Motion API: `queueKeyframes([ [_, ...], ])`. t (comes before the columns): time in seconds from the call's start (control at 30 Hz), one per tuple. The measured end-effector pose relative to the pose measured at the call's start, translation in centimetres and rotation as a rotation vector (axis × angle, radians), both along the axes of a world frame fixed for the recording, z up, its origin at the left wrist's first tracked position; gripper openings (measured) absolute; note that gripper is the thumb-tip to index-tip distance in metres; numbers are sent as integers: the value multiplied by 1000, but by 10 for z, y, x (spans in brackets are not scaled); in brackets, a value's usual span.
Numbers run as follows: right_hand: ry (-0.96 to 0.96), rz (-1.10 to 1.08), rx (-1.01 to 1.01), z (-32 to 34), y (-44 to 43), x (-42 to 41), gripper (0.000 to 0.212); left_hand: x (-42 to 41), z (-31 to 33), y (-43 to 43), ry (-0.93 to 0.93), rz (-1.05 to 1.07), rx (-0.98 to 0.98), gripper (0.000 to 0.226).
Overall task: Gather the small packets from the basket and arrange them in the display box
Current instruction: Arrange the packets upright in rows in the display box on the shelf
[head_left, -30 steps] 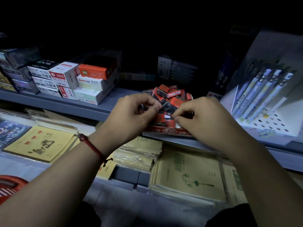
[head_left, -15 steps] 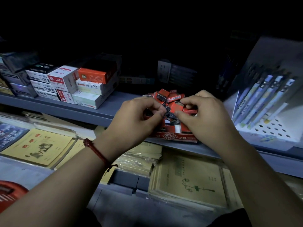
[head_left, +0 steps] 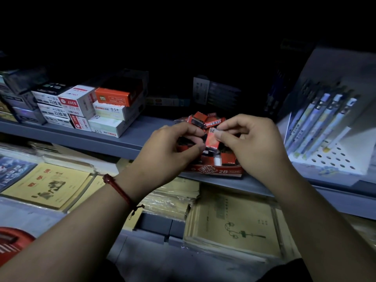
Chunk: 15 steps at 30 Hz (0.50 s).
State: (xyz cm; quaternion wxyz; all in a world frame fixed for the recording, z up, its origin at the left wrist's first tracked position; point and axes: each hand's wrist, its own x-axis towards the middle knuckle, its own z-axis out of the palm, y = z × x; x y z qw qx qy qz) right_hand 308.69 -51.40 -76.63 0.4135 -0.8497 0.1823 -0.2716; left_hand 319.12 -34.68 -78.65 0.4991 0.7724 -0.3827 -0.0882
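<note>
Since half a second ago, a small red rectangular packet (head_left: 211, 139) has come up on end above the heap. The right hand (head_left: 252, 143) pinches its top corner between thumb and forefinger, and the left hand (head_left: 173, 149) pinches its left side with curled fingertips. Below, the red cardboard display box marked 2B (head_left: 215, 171) sits at the front edge of the grey metal shelf (head_left: 122, 139), heaped with loose red packets (head_left: 200, 119).

Red display box (head_left: 215, 170), marked 2B, sits at the shelf (head_left: 130, 139) edge, heaped with small red packets (head_left: 200, 119). One packet (head_left: 211, 140) stands upright, pinched between my left hand (head_left: 168, 148) and right hand (head_left: 251, 143).
</note>
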Motion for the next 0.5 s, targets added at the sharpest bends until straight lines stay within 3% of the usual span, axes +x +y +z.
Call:
queueKeyframes([
  [0.3,-97,97,115,7,5,-2,4,2,9,2,252,-107,-126,28],
  [0.5,-55,132,121,3,2,-3,11,7,8,5,311,-69,-238,19],
])
